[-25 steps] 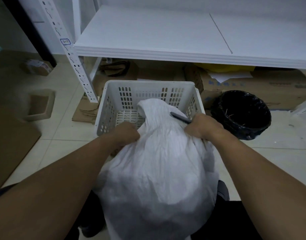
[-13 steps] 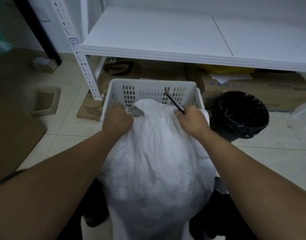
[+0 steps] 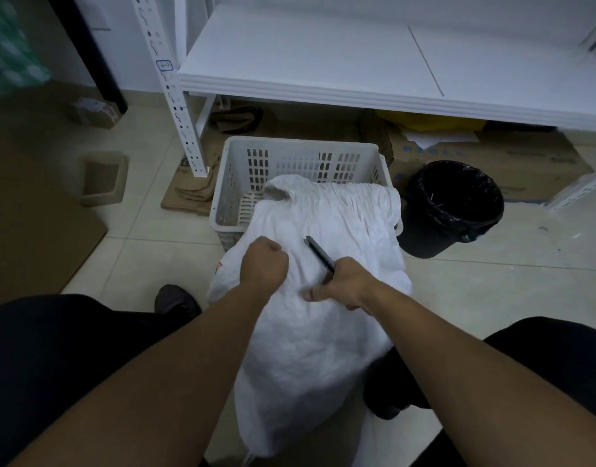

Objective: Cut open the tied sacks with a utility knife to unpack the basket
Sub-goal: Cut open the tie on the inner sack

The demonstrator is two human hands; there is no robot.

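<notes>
STEP: readying cut | left hand (image 3: 263,261) is clutching sack (image 3: 323,348) cloth | right hand (image 3: 343,286) is gripping utility knife (image 3: 318,253) | NEXT: likely exposing tie, slicing.

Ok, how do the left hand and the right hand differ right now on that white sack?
The left hand grips a fold of the sack in a fist; the right hand holds the utility knife. The left hand lies a little nearer the basket, the right hand nearer the person. Both have curled fingers and lie on the same sack.
</notes>
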